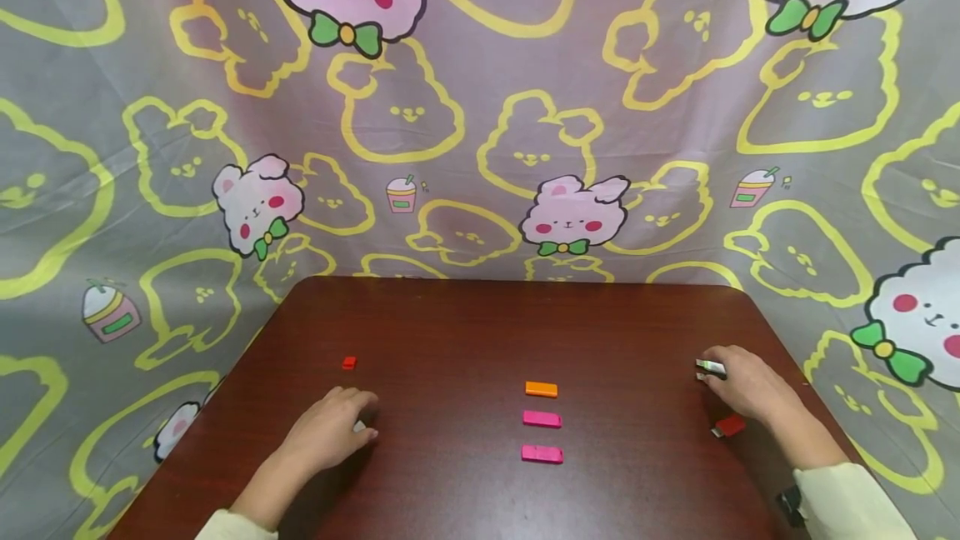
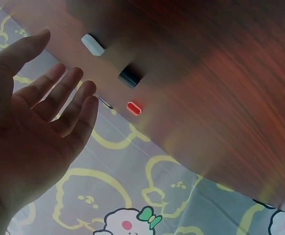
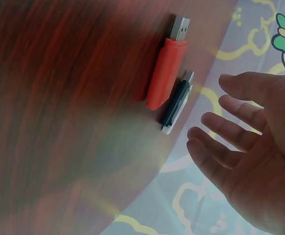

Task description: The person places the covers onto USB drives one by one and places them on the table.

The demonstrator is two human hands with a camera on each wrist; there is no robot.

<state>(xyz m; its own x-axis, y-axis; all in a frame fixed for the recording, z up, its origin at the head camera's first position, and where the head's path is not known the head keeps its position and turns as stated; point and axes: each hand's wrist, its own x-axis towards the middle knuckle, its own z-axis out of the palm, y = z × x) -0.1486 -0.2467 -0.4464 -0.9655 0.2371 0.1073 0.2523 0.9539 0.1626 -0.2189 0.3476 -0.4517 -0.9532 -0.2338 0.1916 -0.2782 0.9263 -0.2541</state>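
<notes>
In the head view my left hand (image 1: 326, 432) is low over the table's left side, a white cap (image 2: 93, 45) partly behind its fingers. The left wrist view shows that hand (image 2: 44, 112) with relaxed fingers, apart from the white cap, a black cap (image 2: 130, 76) and a red cap (image 2: 134, 108). My right hand (image 1: 750, 382) is above a white USB stick (image 1: 712, 367) and a black USB stick (image 3: 175, 104) lying against each other. Its loosely bent fingers (image 3: 230, 139) hold nothing. A red USB stick (image 3: 165, 73) with bare metal plug lies beside these.
Mid-table, an orange USB stick (image 1: 541, 389) and two pink USB sticks, one upper (image 1: 542, 419) and one lower (image 1: 542, 454), form a column. The brown table (image 1: 450, 332) has rounded far corners. A patterned grey cloth (image 1: 465, 190) hangs behind and at the sides.
</notes>
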